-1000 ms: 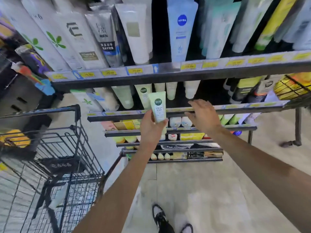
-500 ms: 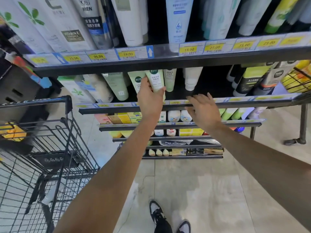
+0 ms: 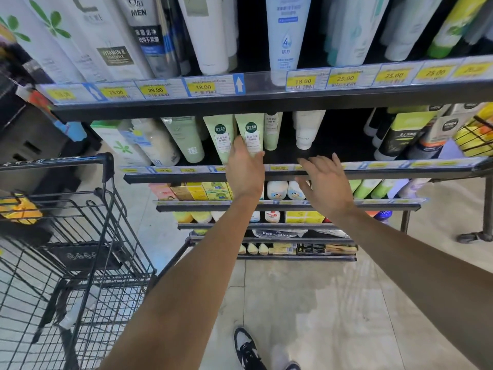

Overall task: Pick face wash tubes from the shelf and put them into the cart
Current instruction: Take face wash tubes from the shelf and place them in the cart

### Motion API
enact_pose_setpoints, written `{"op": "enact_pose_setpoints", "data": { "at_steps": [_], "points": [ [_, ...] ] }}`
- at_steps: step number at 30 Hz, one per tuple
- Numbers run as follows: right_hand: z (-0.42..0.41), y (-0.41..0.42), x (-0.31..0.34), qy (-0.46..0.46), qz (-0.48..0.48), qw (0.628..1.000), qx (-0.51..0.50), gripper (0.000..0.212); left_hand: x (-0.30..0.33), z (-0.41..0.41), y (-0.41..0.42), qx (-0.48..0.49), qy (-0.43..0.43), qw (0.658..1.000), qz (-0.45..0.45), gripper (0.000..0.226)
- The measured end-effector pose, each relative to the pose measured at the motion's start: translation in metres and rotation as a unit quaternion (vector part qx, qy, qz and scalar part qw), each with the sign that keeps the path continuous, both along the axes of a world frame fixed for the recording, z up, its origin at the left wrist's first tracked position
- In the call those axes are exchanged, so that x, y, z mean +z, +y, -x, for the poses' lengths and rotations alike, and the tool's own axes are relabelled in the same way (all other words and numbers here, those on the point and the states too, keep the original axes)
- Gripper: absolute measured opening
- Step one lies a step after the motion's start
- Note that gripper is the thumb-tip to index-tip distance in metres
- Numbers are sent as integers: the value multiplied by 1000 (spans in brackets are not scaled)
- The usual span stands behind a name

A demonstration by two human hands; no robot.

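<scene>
A pale green face wash tube (image 3: 250, 130) stands cap-down on the second shelf (image 3: 386, 173), next to a matching tube (image 3: 220, 134). My left hand (image 3: 244, 169) holds its lower end, thumb on its left side and fingers on its right; the cap is hidden behind the hand. Just to the right, my right hand (image 3: 325, 182) hovers over the shelf's front edge with fingers spread and holds nothing. The black wire cart (image 3: 53, 162) stands at the lower left, beside my left arm.
Rows of larger tubes (image 3: 286, 36) fill the top shelf above yellow price tags (image 3: 302, 81). A white tube (image 3: 305, 129) and dark bottles (image 3: 400, 134) share the second shelf. Lower shelves hold boxes and small bottles. My shoes (image 3: 248, 348) stand on the tiled floor.
My left hand carried the green tube up from in front of the shelves and set it upright on the second shelf. The right hand stayed by the shelf edge. The view moved closer.
</scene>
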State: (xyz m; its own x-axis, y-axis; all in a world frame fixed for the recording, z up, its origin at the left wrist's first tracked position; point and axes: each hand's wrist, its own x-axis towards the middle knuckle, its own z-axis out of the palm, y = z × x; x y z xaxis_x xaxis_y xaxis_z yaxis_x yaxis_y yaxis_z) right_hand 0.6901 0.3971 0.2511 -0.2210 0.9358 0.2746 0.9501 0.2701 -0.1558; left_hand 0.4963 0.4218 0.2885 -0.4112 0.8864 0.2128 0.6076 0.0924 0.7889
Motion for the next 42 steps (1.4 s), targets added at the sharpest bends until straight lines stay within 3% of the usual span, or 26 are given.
{"op": "enact_pose_setpoints", "data": {
  "at_steps": [11,23,27,32,42],
  "points": [
    [-2,-1,3,-7,17,1000,5,53,1,-2,3,26,-4,999,30,31],
    [-2,-2,26,-64,115,991,8,72,11,6,-20,-16,45,998,49,46],
    [4,-11,48,-85,177,980,6,80,34,15,-57,-38,76,993,82,54],
    [40,-57,88,-37,166,983,69,70,58,54,-129,-46,127,984,118,54],
    [192,-144,138,-10,159,955,250,62,70,191,-275,72,218,962,148,52]
  ]
}}
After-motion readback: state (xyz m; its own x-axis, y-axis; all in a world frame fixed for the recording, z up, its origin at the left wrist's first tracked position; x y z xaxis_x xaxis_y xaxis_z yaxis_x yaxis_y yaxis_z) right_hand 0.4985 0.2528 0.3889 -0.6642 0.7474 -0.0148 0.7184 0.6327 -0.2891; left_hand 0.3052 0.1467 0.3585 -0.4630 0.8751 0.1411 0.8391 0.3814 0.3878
